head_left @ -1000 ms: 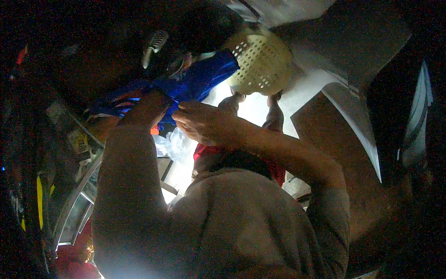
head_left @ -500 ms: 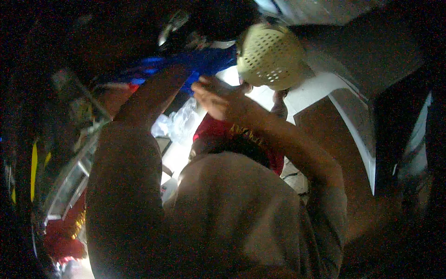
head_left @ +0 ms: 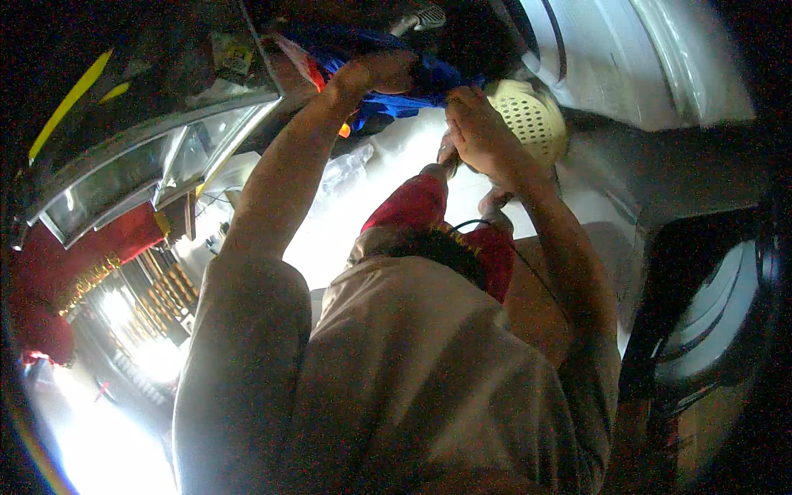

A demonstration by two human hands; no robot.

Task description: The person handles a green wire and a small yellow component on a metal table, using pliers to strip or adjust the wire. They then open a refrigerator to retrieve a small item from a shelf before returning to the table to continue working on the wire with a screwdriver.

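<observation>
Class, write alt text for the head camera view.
Both hands grip a blue cloth raised overhead: the left hand and right hand each bunch part of the blue cloth. A pale perforated basket sits just beside the right hand.

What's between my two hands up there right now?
In the head view, a stretch of blue cloth spans between the left hand and the right hand; both grip it. The perforated cream basket sits just beyond the right hand.

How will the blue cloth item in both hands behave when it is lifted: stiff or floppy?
The blue cloth item probably behaves floppy: it bunches and folds between the left hand and right hand. It seems light, since bare fingers hold it up. Loose ends may hang and snag.
</observation>
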